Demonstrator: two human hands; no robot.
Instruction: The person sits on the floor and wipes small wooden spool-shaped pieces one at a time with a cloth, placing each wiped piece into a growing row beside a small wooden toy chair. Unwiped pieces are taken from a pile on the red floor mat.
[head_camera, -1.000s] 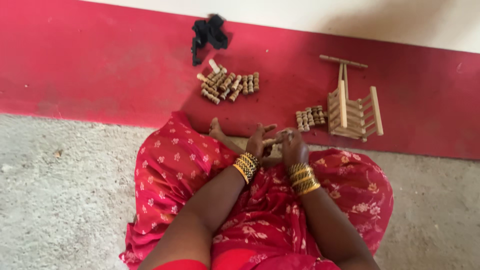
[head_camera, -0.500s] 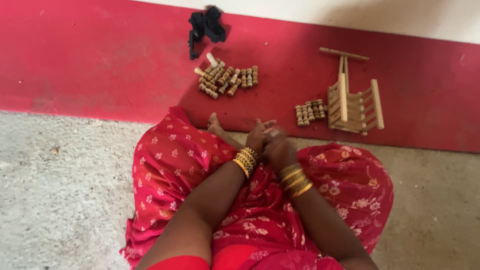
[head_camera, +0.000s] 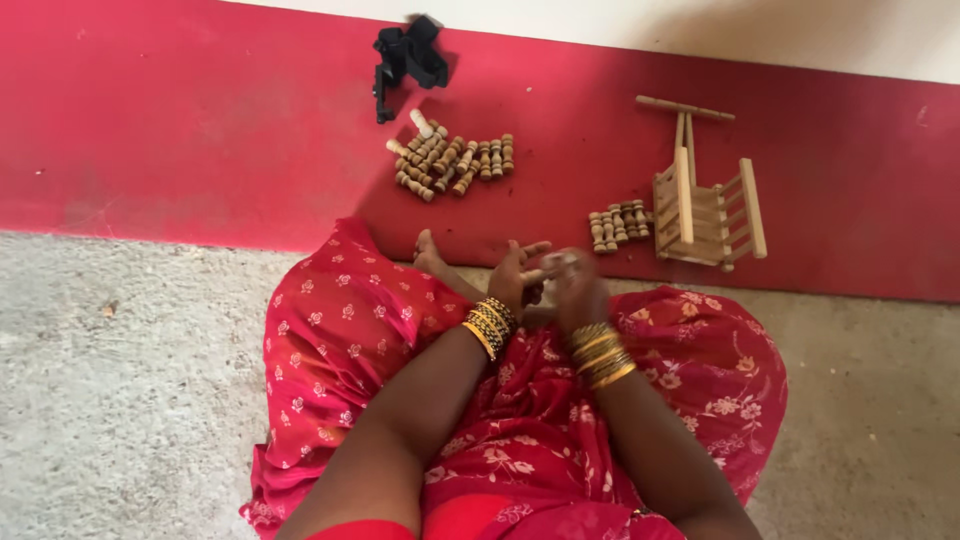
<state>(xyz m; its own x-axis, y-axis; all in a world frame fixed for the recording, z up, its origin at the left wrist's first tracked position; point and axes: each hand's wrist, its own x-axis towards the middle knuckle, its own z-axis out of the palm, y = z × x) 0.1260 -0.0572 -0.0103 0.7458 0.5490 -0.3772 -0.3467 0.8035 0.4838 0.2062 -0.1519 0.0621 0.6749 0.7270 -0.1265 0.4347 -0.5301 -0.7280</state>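
Note:
My left hand (head_camera: 515, 278) and my right hand (head_camera: 577, 288) meet above my lap, just past my bare foot (head_camera: 430, 255). Both close on a small pale wooden peg (head_camera: 540, 274) held between them. The right hand is blurred by motion, and some left fingers stick out. Both wrists carry gold bangles. On the red floor strip ahead lies a pile of turned wooden pegs (head_camera: 450, 160). A short row of pegs (head_camera: 615, 225) sits beside a small wooden cart frame (head_camera: 705, 205) at the right.
A black clamp-like object (head_camera: 405, 55) lies at the far edge of the red strip (head_camera: 180, 130), near the pale wall (head_camera: 800, 35). Rough grey concrete floor (head_camera: 120, 400) spreads to the left and right of my red patterned skirt (head_camera: 340, 340).
My hands have stayed together over the lap, with the right one shifting and blurring. The view has drifted slightly, so the pegs and cart sit a little differently in frame.

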